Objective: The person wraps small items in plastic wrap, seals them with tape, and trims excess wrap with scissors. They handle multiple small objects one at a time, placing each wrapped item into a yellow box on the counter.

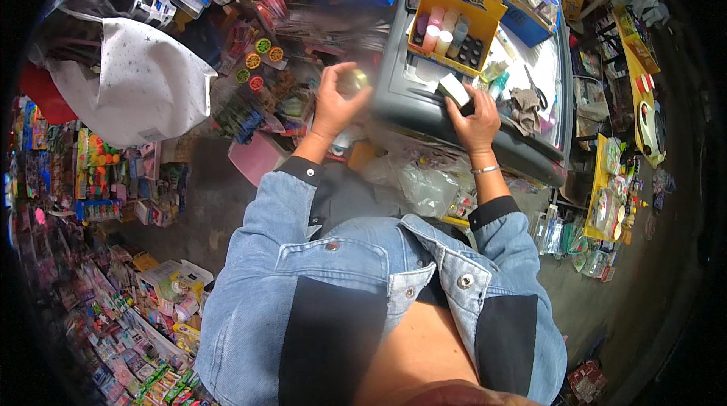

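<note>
My left hand [338, 102] is raised left of the dark grey lidded bin, fingers curled around a small yellowish item [358, 79] too blurred to name. On the bin's lid [406, 102], my right hand [476, 117] grips a small white box [454, 89] with a dark side between thumb and fingers. Just beyond that box stands a yellow display carton [418, 55] holding several capped tubes [443, 42] in pink, white and grey. Small bottles [498, 85], a crumpled brown cloth [523, 110] and black-handled scissors [537, 90] lie to the right of my right hand.
A blue box [525, 22] of packaged goods sits at the lid's far side. Left are a star-patterned white sheet [153, 73], round colourful toys [256, 83] and a pink bin [258, 156]. Clear plastic bags [426, 184] hang below the lid. Shelves of goods [605, 190] line the right.
</note>
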The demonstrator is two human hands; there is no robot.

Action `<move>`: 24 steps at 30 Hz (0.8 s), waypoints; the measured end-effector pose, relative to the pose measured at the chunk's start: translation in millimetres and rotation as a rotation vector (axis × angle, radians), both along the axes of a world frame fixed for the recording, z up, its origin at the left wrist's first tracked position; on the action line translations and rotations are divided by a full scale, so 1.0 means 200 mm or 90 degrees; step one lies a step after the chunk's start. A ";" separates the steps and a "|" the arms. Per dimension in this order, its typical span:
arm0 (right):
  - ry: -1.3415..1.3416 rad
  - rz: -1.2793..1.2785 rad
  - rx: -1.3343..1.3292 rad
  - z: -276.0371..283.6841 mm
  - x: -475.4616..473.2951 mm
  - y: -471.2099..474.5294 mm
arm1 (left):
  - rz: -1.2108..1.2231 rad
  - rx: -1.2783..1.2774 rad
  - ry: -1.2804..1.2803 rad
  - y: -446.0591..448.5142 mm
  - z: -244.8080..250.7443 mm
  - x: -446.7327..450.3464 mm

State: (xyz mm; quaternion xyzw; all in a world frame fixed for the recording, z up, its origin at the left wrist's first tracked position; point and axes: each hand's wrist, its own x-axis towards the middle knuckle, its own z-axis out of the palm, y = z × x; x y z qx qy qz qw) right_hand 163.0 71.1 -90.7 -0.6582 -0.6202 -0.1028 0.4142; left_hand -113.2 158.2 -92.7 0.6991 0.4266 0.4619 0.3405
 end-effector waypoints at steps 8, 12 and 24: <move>0.028 0.016 -0.005 0.00 0.00 0.00 | 0.140 0.002 0.096 0.59 -0.17 0.02; 0.033 0.017 -0.003 0.01 0.00 -0.01 | 0.185 0.013 0.273 0.81 -0.21 0.07; 0.053 0.023 -0.021 0.02 -0.01 -0.01 | 0.206 -0.016 0.445 1.02 -0.27 0.04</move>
